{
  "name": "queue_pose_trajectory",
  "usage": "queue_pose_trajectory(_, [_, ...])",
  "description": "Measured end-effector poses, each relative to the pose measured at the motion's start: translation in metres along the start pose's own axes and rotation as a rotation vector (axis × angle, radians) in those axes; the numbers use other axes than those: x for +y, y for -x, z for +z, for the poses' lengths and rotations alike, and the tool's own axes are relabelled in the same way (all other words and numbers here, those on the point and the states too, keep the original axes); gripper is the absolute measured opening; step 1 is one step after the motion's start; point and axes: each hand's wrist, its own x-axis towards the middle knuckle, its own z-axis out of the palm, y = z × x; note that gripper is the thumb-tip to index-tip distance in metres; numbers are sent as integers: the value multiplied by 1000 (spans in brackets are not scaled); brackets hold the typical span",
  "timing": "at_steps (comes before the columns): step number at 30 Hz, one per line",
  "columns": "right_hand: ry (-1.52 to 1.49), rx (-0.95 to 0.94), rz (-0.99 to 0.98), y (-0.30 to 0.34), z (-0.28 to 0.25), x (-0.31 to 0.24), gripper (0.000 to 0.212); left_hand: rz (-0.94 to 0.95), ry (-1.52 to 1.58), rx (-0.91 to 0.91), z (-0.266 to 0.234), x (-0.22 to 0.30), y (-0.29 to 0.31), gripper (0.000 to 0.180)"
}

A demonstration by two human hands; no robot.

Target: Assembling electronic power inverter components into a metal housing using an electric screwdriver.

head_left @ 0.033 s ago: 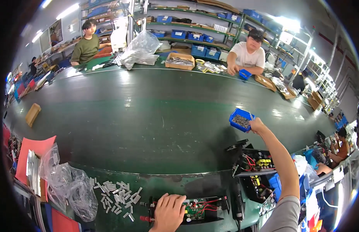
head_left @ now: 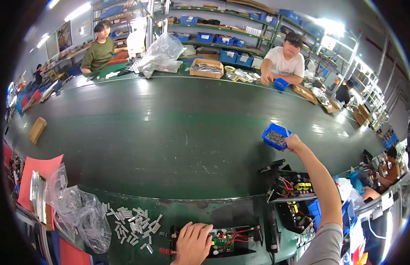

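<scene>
My right hand [head_left: 294, 142] reaches far out over the green work surface, closed on the near right edge of a small blue bin [head_left: 267, 143]. Inside the bin lies a heap of small metal screws [head_left: 276, 137]. My left hand [head_left: 194, 240] lies over the left end of a black housing [head_left: 235, 253], its fingers stretched out and holding nothing. To the right of those fingers a green circuit board [head_left: 223, 237] with red wires [head_left: 240, 235] shows in the housing. The part under my palm is hidden.
Many short metal pieces [head_left: 133, 223] and clear plastic bags [head_left: 88, 216] lie left. A black electric screwdriver [head_left: 272, 229] and opened black units [head_left: 291, 185] stand right. A cardboard box [head_left: 37, 130] lies far left. Two people [head_left: 283, 59] [head_left: 100, 48] sit across the belt.
</scene>
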Motion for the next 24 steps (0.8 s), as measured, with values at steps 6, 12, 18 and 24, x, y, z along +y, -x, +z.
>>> queue_pose_trajectory(6, [64, 5, 27, -52, 21, 27, 40, -51, 58, -24, -8, 4, -8, 34])
queue_pose_trajectory(12, [468, 184, -340, -47, 2, -43, 42, -56, 12, -59, -13, 9, -8, 32])
queue_pose_trajectory(18, [633, 189, -770, -72, -3, -72, 26, -54, -10, -64, -3, 7, -11, 37])
queue_pose_trajectory(24, [242, 204, -463, -11, 42, -150, 35, -41, -3, -23, 2, -5, -2, 38])
